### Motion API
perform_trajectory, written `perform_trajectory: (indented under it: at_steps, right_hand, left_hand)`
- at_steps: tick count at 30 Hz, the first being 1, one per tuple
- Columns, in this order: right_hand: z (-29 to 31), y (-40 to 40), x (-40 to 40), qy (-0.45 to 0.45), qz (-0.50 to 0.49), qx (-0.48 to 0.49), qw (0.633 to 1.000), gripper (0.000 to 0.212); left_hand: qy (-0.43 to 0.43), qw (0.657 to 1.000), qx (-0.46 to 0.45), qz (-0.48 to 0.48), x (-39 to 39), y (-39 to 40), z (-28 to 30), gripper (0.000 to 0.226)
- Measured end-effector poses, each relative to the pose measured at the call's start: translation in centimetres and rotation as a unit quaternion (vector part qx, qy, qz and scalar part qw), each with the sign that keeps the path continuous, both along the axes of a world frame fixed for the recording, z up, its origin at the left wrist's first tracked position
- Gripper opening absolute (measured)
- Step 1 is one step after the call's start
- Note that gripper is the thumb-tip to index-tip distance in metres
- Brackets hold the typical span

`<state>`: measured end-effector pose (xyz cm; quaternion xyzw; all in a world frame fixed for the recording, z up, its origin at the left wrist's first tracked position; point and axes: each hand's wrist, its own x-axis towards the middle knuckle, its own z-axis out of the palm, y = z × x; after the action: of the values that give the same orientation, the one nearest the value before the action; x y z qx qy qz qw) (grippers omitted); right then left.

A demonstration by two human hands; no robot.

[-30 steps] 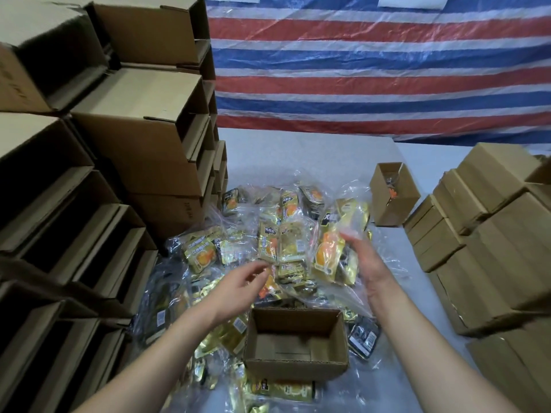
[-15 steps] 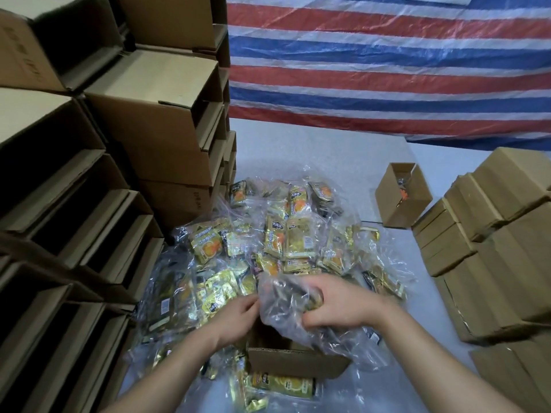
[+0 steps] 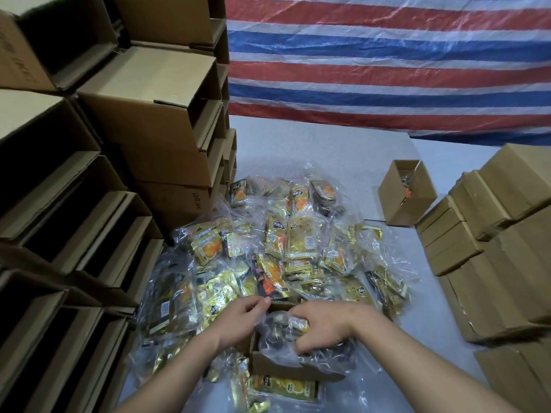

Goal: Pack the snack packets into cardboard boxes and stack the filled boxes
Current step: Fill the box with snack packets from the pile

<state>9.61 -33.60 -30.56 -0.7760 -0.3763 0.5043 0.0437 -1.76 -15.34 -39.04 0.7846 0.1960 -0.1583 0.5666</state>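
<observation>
Head view, single entry. Small open cardboard box (image 3: 286, 368) stood on the grey table (image 3: 328, 150) directly in front of the person, hemmed in by a heap of loose snack packets (image 3: 286, 242), gold and black, many in clear outer bags. Right hand (image 3: 322, 326) lay over the box mouth, fingers curled down onto a clear bag of packets (image 3: 277, 332), pressing it in. Left hand (image 3: 241, 320) was at the box's left rim, fingers bent and touching the crinkled plastic; whether it pinched the bag or only steadied it could not be told. Step in hand, by judgement: seating the bag inside the box. Done well, the plastic would be tucked below the rim on all sides, the left hand bracing the wall so the light carton did not slide, and trapped air pressed out so the box could close flat for stacking. Surroundings: empty open-fronted cartons (image 3: 89, 204) stacked high at left; closed filled boxes (image 3: 492, 248) stacked at right; one further small open box (image 3: 407, 193) on the table's far right; a red, white and blue striped tarpaulin (image 3: 387, 61) hung behind the table as a backdrop.
</observation>
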Motion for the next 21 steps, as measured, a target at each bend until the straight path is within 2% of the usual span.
perform_trajectory:
  at_steps: [8, 13, 19, 21]
  right_hand:
    - [-2.1, 1.6, -0.3, 0.018, 0.036, -0.097, 0.994, 0.079]
    - [-4.7, 1.6, -1.5, -0.023, 0.056, -0.143, 0.988, 0.062]
    - [-7.6, 1.2, -3.3, -0.105, 0.068, -0.074, 0.989, 0.054]
    - [-7.9, 0.9, -3.6, -0.122, 0.074, -0.073, 0.987, 0.056]
  left_hand:
    - [-0.012, 1.0, -0.016, 0.023, -0.3, 0.2, -1.5, 0.026]
    - [-0.031, 0.999, -0.013, 0.027, -0.5, 0.0, -1.7, 0.03]
    - [-0.027, 0.998, 0.007, 0.059, -0.6, -0.5, -1.9, 0.036]
    - [-0.031, 0.997, 0.016, 0.063, -0.8, -0.8, -1.9, 0.028]
